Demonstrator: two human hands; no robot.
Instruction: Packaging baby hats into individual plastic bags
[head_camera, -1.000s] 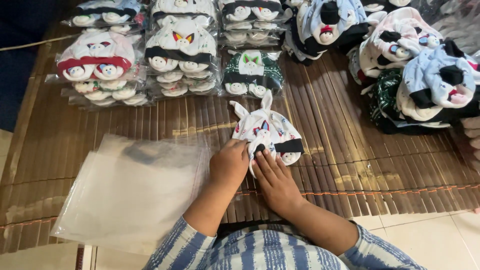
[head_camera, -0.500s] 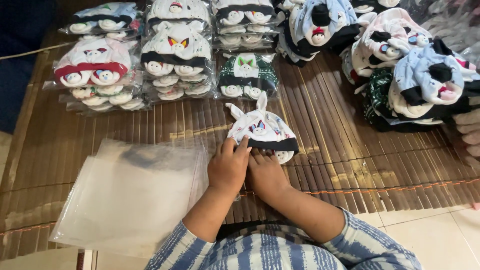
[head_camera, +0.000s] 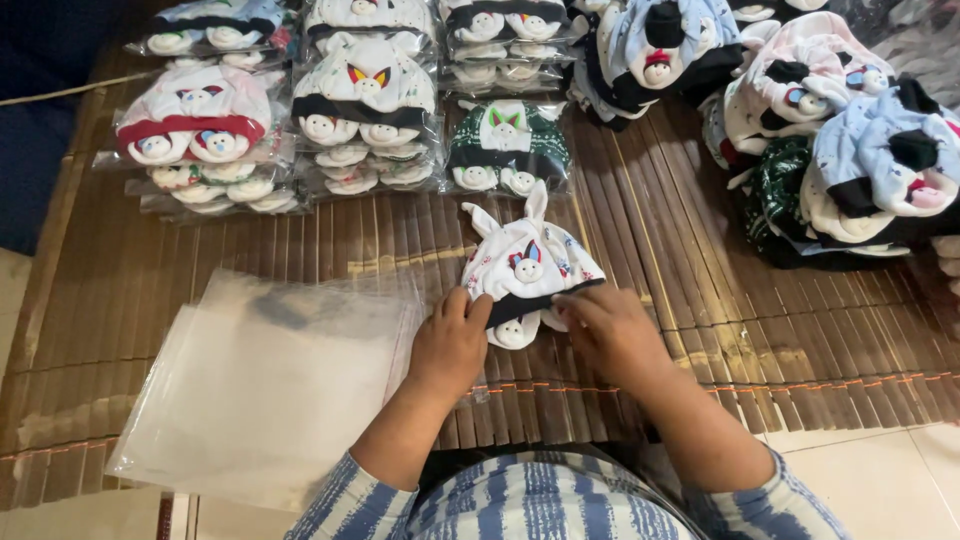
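Note:
A small white baby hat (head_camera: 527, 262) with two ear points, a black band and little round animal faces lies on the brown slatted mat (head_camera: 700, 330) in front of me. My left hand (head_camera: 450, 345) rests at its lower left edge, fingertips on the band. My right hand (head_camera: 612, 333) pinches the band at the lower right. Both hands grip the hat's bottom edge. A stack of clear plastic bags (head_camera: 270, 380) lies flat just left of my left hand.
Bagged hats stand in piles along the far side: a red-banded pile (head_camera: 205, 135), a black-banded pile (head_camera: 365, 110) and a green one (head_camera: 508, 145). Loose unbagged hats (head_camera: 850, 150) are heaped at the far right. Pale floor tiles (head_camera: 870, 480) border the mat's near edge.
The two hands have spread apart along the hat's lower band, the right hand sliding right; the hat now lies flatter and more spread out.

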